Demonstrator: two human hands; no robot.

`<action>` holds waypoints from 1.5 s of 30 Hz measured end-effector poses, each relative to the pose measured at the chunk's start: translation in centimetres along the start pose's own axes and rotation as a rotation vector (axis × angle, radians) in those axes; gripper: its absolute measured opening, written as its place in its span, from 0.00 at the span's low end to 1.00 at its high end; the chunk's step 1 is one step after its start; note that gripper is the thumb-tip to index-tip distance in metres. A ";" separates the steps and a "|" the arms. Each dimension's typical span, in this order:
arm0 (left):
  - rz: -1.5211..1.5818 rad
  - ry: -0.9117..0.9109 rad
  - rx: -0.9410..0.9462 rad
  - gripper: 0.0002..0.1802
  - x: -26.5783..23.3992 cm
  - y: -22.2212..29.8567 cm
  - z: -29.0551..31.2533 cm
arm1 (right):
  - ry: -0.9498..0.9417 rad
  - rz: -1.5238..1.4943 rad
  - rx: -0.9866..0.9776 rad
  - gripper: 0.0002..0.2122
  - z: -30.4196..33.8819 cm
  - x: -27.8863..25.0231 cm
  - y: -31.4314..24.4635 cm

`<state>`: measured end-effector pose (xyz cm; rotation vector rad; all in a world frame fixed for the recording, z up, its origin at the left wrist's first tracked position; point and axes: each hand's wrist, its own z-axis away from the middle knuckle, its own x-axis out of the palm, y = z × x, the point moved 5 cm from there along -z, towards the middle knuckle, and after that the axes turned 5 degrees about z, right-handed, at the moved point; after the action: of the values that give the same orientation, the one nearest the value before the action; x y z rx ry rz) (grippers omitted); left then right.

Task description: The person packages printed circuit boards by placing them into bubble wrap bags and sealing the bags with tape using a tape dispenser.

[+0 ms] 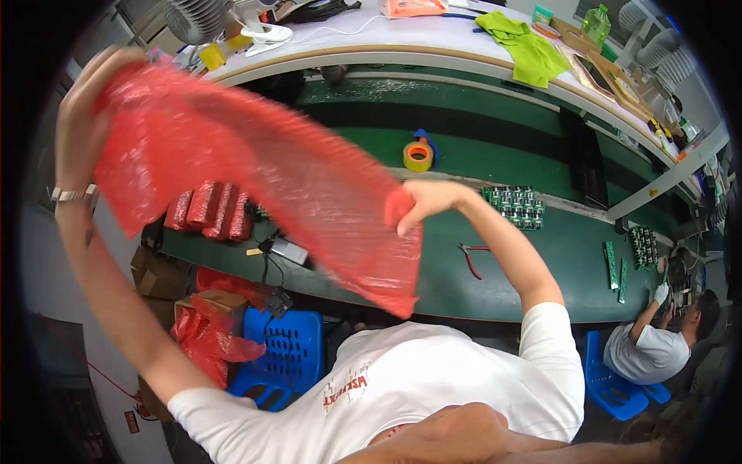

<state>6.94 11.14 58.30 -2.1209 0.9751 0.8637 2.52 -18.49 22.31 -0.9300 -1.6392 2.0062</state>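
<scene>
A long sheet of red bubble wrap (286, 174) is stretched between my hands above the green bench. My left hand (85, 104), raised at the far left, grips one end; its fingertips are partly behind the sheet. My right hand (425, 203) pinches the other end between thumb and fingers. Under the sheet's left part lie several red-wrapped bundles (212, 209), side by side on the bench. A small grey box with a black cable (287, 251) sits near the bench's front edge, partly covered by the sheet.
On the green bench (371, 298) are red-handled pliers (471, 261), a yellow tape roll (417, 156) and green circuit boards (514, 206). A raised shelf (371, 50) runs along the back. More red wrap (209, 332) fills a carton beside a blue chair (286, 348). A co-worker (653, 348) sits at the right.
</scene>
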 end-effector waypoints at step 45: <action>0.680 -0.706 -0.205 0.38 44.2 41.0 27.0 | 1.169 0.107 0.600 0.32 8.4 1.5 33.8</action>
<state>-11.66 -6.72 -2.49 -1.4028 1.2388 1.9425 -0.71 -31.64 -9.85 -1.4953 -0.3376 1.3327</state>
